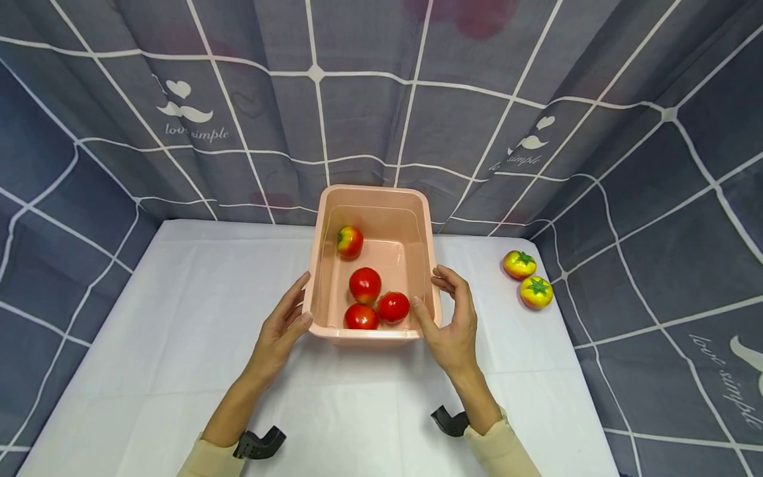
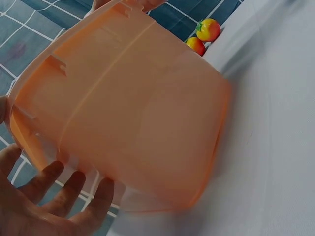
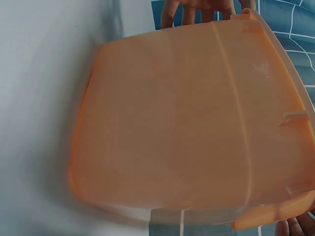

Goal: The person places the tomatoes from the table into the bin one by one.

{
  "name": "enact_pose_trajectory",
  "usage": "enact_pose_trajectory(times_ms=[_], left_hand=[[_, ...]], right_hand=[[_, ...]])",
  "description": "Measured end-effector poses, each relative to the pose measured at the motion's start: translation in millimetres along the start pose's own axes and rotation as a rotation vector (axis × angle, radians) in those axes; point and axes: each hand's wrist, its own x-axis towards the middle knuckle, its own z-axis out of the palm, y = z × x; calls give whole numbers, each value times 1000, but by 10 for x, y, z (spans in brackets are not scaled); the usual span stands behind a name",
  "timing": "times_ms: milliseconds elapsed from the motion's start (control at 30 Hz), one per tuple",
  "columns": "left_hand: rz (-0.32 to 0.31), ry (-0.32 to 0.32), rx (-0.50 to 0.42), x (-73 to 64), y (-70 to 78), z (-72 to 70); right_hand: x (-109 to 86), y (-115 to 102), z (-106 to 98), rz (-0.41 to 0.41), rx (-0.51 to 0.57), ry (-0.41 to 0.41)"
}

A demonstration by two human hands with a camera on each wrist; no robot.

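Note:
A pink plastic bin (image 1: pixel 369 334) stands near the back of the white table with several toy tomatoes (image 1: pixel 365 285) inside. Most are red; one (image 1: pixel 350 242) toward the far left shows yellow-green. My left hand (image 1: pixel 280 339) holds the bin's left side, thumb at the near corner and fingers along the wall. On the opposite side my right hand (image 1: pixel 452 328) grips the rim, its thumb over the edge and its fingers outside. The bin's outer wall (image 2: pixel 142 103) fills much of the left wrist view, with the left fingers (image 2: pixel 71 189) spread against its side.
Two yellow-and-red toy tomatoes (image 1: pixel 536 292) with green tops lie near the table's right edge. Dark grid-patterned curtains (image 1: pixel 369 119) enclose the table at the back and both sides. A black wrist mount (image 1: pixel 259 442) sticks out from the left sleeve.

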Motion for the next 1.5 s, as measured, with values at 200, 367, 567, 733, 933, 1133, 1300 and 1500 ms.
enact_pose_trajectory(times_ms=[200, 367, 567, 733, 933, 1133, 1300, 1500], left_hand=[[-22, 7, 20, -7, -10, -1], [-25, 7, 15, -10, -13, -5], [-25, 9, 13, -16, -11, -11], [-19, 1, 5, -18, -17, -14], [-7, -6, 5, -17, -23, -14], [-6, 0, 13, -11, -13, -1], [-9, 1, 13, -7, -12, 4], [-8, 6, 16, -7, -8, 7]], right_hand=[[-14, 6, 2, -10, 25, 12], [-25, 19, 5, -21, 44, 22], [-30, 48, -17, -30, 68, 30], [-15, 102, -73, -26, 83, 61], [6, 95, -178, -10, 25, 101], [5, 26, -328, 19, -25, 145], [-36, 219, -492, 34, -123, 198], [-95, 744, -750, 106, -220, 266]])
